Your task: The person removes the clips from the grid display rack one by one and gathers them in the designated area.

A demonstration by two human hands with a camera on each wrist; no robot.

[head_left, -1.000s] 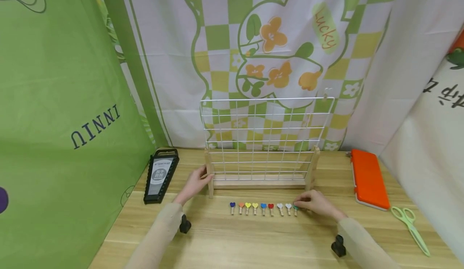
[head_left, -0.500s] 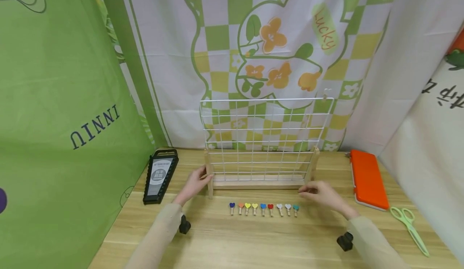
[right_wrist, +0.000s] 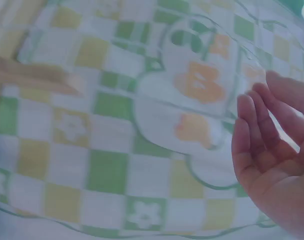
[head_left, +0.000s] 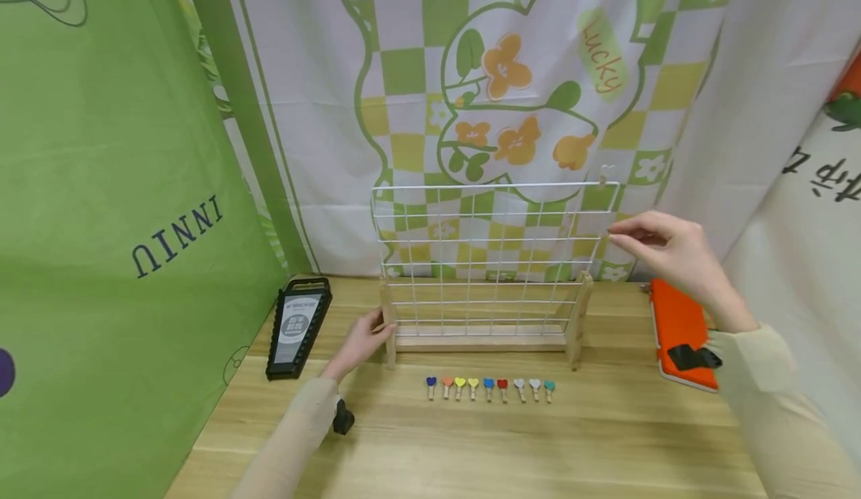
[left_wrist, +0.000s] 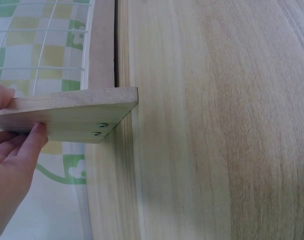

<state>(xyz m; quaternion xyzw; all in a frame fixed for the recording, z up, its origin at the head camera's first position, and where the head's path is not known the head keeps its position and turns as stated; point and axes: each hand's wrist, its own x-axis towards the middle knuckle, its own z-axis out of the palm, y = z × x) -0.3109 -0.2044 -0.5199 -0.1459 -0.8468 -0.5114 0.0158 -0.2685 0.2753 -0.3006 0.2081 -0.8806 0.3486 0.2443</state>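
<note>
A white wire grid (head_left: 498, 262) stands upright in a wooden base with a post at each side. My left hand (head_left: 362, 343) grips the left wooden post (left_wrist: 74, 117), with the thumb on one side and fingers on the other in the left wrist view. Off the grid's right edge, my right hand (head_left: 673, 252) is raised in the air. Its fingers curve loosely toward the thumb, and nothing shows between them in the right wrist view. Several small wooden clips with coloured hearts, among them a red heart clip (head_left: 502, 389) and a teal heart clip (head_left: 549, 391), lie in a row before the stand.
A black tool holder (head_left: 299, 327) lies at the left. An orange case (head_left: 682, 320) lies at the right, partly behind the right wrist. A small pale item (head_left: 603, 179) sits on the grid's top right wire. A patterned curtain (head_left: 403, 73) hangs close behind the grid.
My right hand has left the teal heart clip, then risen and gone right to beside the grid's upper right edge. The sleeve now covers the green scissors. My left hand stays in place.
</note>
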